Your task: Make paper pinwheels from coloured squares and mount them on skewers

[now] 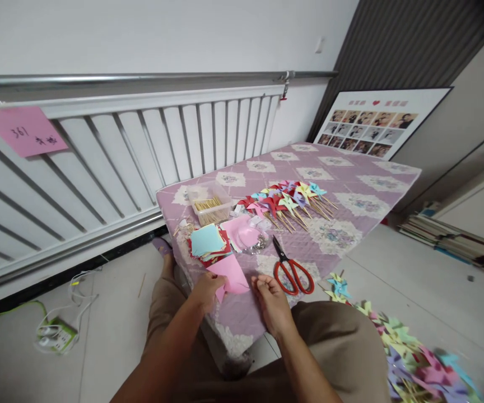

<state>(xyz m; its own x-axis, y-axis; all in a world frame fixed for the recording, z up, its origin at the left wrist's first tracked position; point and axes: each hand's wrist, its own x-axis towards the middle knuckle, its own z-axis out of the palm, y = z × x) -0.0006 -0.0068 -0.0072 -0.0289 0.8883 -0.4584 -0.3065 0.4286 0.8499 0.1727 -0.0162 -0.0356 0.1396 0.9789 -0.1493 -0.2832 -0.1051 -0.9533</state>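
My left hand [209,289] pinches a pink paper sheet [231,274] with cuts in it and a folded corner, over the front edge of the cloth-covered table. Just right of the sheet, my right hand [272,301] has thumb and forefinger together; whatever lies between them is too small to make out. Close to that hand lie red-handled scissors [293,275], blades pointing away. A stack of coloured paper squares [207,240], blue on top, sits beyond my left hand. Behind the sheet is a pink round dish [247,236] beside a clear bag of small metal pieces [261,243].
A clear plastic box [220,214] of wooden sticks stands near the radiator [208,134]. Finished paper pinwheels [286,202] lie on the patterned tablecloth [366,204]. More pinwheels [410,350] are heaped low at my right. A power strip [59,336] with cables rests on the floor.
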